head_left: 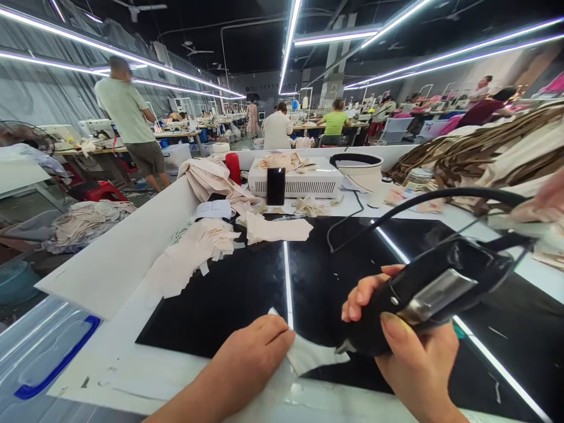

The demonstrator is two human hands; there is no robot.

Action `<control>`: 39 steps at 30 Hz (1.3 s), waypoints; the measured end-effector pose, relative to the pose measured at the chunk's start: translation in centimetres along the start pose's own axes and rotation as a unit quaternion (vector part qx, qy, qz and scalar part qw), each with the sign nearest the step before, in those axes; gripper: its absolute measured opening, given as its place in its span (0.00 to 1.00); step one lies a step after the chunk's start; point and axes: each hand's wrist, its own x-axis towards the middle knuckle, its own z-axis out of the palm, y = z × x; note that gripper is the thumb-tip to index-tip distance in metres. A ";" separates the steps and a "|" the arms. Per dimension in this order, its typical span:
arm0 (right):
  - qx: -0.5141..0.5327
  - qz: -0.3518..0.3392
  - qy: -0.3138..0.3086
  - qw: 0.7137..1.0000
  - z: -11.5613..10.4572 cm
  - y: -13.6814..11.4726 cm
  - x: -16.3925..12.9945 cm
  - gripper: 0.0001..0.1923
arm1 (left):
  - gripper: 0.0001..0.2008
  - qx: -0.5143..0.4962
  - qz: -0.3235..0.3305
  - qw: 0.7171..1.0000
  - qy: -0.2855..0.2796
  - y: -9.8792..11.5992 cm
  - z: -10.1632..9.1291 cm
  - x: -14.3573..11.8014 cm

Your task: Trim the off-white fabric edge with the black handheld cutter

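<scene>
My right hand (408, 358) grips a black hand-held electric tool (436, 288) with a metal plate on its side; its black cord (396, 211) loops up and away over the table. The tool's tip sits at the edge of a small pale fabric piece (311, 354) on the glossy black work surface (229, 294). My left hand (255, 346) presses flat on the left end of that same piece, close to the near edge of the table.
Stacks of beige fabric pieces (198, 247) lie at the left. Behind stand a white box-shaped machine (295, 179), a black phone (275, 185), a red cylinder (233, 167) and a white bowl-shaped unit (359, 170). Brown straps (476, 147) pile at right. Other people work in the background.
</scene>
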 end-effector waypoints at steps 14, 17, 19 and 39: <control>-0.017 -0.003 0.008 1.000 0.0 -0.4 -0.5 0.23 | 0.20 -0.002 -0.020 1.000 0.019 0.5 0.0 -1.1; -0.024 0.008 0.016 1.000 0.0 -0.5 -0.5 0.23 | 0.21 -0.007 -0.026 1.000 0.014 0.5 -0.1 -1.0; -0.028 0.012 0.020 0.999 0.0 -0.5 -0.5 0.24 | 0.22 0.001 -0.023 1.000 0.020 0.6 -0.1 -1.0; 0.064 0.013 0.003 0.998 5.5 1.8 1.9 0.26 | 0.16 0.010 -0.017 0.999 0.039 1.1 0.3 -1.1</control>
